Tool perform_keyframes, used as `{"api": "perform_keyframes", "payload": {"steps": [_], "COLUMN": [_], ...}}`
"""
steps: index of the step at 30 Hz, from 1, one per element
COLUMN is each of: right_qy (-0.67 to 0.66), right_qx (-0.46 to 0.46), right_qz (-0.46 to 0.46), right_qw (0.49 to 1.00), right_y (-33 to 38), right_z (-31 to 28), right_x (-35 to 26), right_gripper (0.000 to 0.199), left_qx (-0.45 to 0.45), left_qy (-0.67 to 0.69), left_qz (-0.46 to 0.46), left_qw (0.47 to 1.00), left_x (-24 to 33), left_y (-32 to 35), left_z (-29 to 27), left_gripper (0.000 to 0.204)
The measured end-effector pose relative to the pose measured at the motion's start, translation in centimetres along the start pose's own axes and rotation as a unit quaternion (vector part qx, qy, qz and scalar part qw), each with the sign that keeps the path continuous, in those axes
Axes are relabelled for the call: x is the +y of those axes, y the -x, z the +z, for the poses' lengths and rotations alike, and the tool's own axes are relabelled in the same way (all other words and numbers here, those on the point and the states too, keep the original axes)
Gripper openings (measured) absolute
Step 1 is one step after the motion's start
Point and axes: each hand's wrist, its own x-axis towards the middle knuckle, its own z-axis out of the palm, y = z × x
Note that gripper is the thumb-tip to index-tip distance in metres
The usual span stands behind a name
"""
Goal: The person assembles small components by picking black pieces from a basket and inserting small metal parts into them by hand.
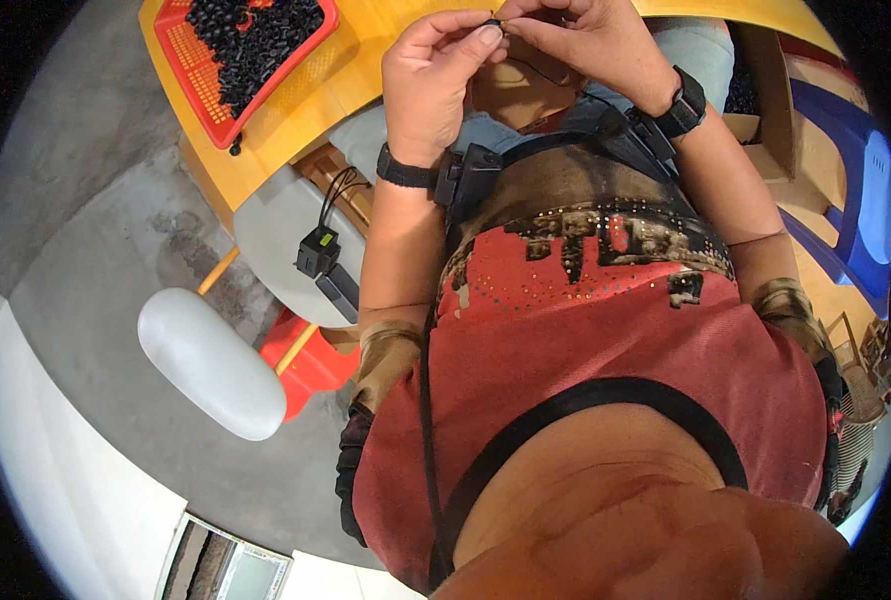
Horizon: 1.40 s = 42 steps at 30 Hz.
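Observation:
Near the top edge of the head view, both hands meet fingertip to fingertip over my lap. My left hand pinches a small black part between thumb and forefinger. From the other side, my right hand closes its thumb and forefinger at the same part. The part is too small to name, and the fingers cover much of it. To the left on the yellow table stands a red plastic basket with a heap of small black parts.
A white-topped stool or chair at my left carries a small black device with cables. Beyond it are a pale padded armrest and a red plastic stool. At my right stand a blue plastic chair and a cardboard box.

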Motion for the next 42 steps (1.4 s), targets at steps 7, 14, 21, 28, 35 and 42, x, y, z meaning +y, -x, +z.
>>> {"api": "perform_keyframes", "payload": {"steps": [7,14,21,28,35,42], "right_qy": [0.030,0.221,0.094,-0.024,0.168,0.109], "right_qx": [0.046,-0.067,-0.036,0.073,-0.022,0.021], "right_qz": [-0.236,-0.188,-0.148,-0.419,-0.197,-0.042], "right_qw": [0.970,0.955,0.984,0.905,0.966,0.993], "right_y": [-1.3,-1.5,-1.2,-3.0,-1.9,-2.2], "right_z": [1.2,1.3,1.3,3.7,0.9,-2.5], "right_x": [1.8,-1.7,-1.4,3.9,-2.8,-1.8], "right_gripper": [0.017,0.043,0.034,0.026,0.025,0.014], "left_qx": [-0.019,-0.004,-0.006,0.000,0.009,-0.044], "left_qy": [0.297,0.394,0.443,0.458,0.469,0.496], "left_qz": [-0.049,-0.020,-0.034,-0.044,-0.064,-0.081], "left_qw": [0.953,0.919,0.896,0.888,0.881,0.863], "left_x": [-0.7,-0.9,-1.0,-1.0,-1.1,-1.9], "left_y": [-0.6,-1.1,-0.7,-0.6,-0.5,-1.0], "left_z": [-0.1,-0.1,-1.0,-0.9,-1.5,-1.3], "left_gripper": [0.019,0.023,0.022,0.019,0.016,0.018]}}
